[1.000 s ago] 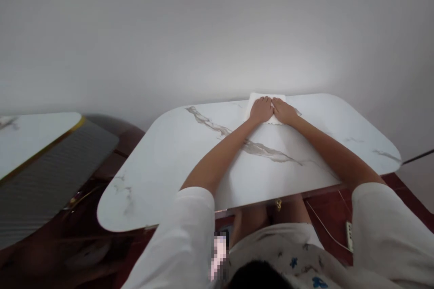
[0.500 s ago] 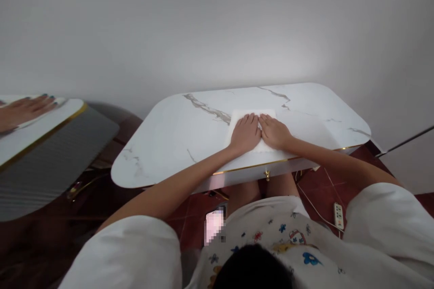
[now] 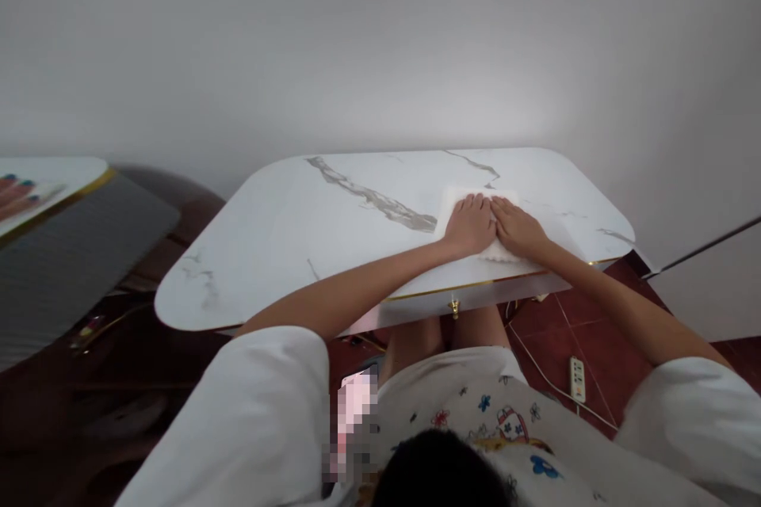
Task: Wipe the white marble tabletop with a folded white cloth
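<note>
My left hand (image 3: 471,223) lies flat on a white cloth (image 3: 504,253), its fingers stretched out. Close against it, my right hand (image 3: 518,228) also presses flat on the same cloth, fingertips pointing towards the wall and meeting the left hand's side. Beneath them is a white tabletop with grey marble veins (image 3: 285,238) and rounded corners. The cloth rests right of the table's middle, its bottom edge scalloped; much of it is hidden under my hands.
A gold knob (image 3: 455,309) sits on the table's front. At far left another table (image 3: 59,174) carries another person's hand (image 3: 15,196). A power strip (image 3: 576,380) with a white cable lies on the red floor. The wall (image 3: 380,47) stands behind the table.
Both my hands and the cloth have slid to the right across the tabletop, still pressed flat. The view has shifted slightly, and the other person's hand shows less at the left edge.
</note>
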`<control>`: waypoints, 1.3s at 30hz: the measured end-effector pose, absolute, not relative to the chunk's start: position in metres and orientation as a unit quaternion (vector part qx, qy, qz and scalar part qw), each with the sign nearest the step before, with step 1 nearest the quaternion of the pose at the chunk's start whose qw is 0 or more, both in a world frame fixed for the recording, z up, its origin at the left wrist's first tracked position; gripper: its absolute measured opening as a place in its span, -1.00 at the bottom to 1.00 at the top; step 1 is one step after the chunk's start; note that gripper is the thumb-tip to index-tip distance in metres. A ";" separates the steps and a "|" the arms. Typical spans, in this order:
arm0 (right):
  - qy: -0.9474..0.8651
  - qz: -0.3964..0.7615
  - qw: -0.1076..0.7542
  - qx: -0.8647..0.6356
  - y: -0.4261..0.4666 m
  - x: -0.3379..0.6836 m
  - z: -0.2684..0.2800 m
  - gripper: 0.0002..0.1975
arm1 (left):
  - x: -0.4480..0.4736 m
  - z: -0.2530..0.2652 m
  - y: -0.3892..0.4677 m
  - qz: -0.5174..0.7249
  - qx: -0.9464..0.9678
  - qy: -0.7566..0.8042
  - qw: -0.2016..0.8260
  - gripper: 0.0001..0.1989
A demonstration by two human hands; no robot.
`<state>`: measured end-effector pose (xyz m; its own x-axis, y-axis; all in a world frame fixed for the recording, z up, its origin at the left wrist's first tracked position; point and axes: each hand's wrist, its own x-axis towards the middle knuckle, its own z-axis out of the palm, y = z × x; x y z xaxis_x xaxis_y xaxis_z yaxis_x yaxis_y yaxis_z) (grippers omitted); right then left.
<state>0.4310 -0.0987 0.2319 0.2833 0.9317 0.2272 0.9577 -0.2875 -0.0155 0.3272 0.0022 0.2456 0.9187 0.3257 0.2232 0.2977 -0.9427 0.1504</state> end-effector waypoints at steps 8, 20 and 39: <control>-0.616 -0.061 0.089 -0.781 -0.016 0.492 0.237 -0.46 | 0.381 0.246 0.069 0.157 0.966 0.200 0.049 -0.61; -0.630 -0.043 0.116 -0.767 0.090 0.554 0.238 -0.47 | 0.438 0.242 0.163 0.171 0.952 0.250 0.036 -0.60; -0.547 -0.075 0.089 -0.829 -0.024 0.521 0.231 -0.44 | 0.421 0.242 0.076 0.168 0.976 0.130 0.058 -0.56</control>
<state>0.5213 -0.0240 0.2307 0.3897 0.8940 0.2211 0.9206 -0.3849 -0.0662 0.4209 0.0761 0.2417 0.9102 0.2722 0.3121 0.2333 -0.9597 0.1566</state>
